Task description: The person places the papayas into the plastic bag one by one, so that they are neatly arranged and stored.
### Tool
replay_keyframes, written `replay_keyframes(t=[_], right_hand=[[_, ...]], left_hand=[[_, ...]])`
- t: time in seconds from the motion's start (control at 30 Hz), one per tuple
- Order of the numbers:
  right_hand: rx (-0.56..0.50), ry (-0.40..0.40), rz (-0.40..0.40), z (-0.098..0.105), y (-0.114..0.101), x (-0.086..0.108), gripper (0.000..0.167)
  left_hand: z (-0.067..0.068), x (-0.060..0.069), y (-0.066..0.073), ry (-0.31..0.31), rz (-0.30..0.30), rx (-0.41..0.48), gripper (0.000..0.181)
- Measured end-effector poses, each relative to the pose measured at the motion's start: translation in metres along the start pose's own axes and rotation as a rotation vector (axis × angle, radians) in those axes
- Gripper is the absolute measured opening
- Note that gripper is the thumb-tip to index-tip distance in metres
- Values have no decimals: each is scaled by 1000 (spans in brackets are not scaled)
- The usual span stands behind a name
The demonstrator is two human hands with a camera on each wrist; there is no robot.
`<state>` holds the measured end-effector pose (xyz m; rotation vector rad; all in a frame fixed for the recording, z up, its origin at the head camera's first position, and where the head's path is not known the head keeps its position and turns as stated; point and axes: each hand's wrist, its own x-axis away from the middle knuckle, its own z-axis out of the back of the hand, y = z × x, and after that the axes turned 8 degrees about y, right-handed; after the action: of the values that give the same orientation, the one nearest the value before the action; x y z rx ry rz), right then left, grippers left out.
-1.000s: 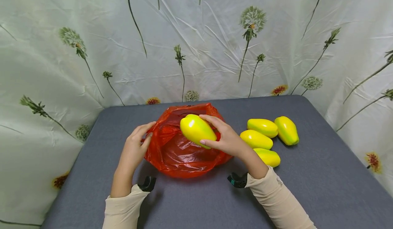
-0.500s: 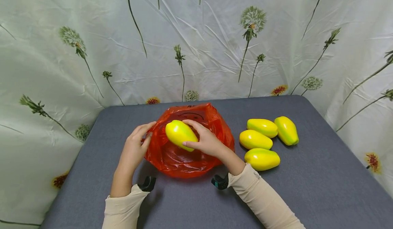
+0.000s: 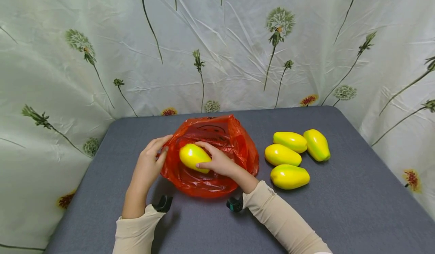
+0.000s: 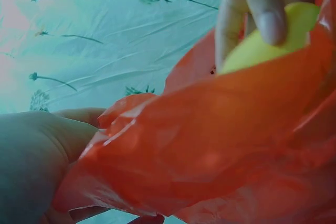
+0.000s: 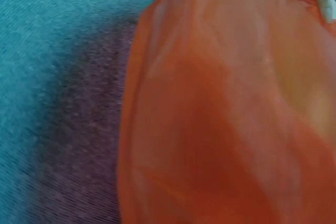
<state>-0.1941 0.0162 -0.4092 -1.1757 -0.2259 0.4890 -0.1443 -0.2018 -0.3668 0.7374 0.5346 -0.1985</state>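
Observation:
A red plastic bag (image 3: 242,148) stands on the grey table with its mouth spread upward. My left hand (image 3: 149,163) pinches the bag's left rim between thumb and fingers. Inside the mouth, my right hand (image 3: 219,163) grips a yellow papaya (image 3: 192,155) with a greenish tint, thumb on the near side and fingers over the far side. In the left wrist view the bag's wall covers the lower part of the papaya (image 4: 262,51), below the right fingers. The bag (image 5: 210,119) fills most of the right wrist view and hides the right hand there.
Several more yellow papayas lie grouped to the right of the bag, the nearest papaya (image 3: 290,177) close to my right forearm. The grey table (image 3: 357,193) reaches back to a white curtain (image 3: 238,50) printed with dandelions.
My right hand has carried the papaya leftward and down into the bag's mouth. The left hand stays at the rim. The nearest loose papaya, partly covered by the forearm before, now shows fully.

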Motion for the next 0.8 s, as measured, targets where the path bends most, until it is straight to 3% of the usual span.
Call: replay_keyframes(t=[0.3,0.63,0.8], right_hand=[[82,-57,-51,-6,10,0,67],[105,-44,-34,-4,7,4,65],[72,-22,15,-1,1,6,61]], left_hand=[[0,0,0,14,-14,-2,37],[0,0,0,11,-12,-9,36],[0,0,0,4,-4,-11,36]])
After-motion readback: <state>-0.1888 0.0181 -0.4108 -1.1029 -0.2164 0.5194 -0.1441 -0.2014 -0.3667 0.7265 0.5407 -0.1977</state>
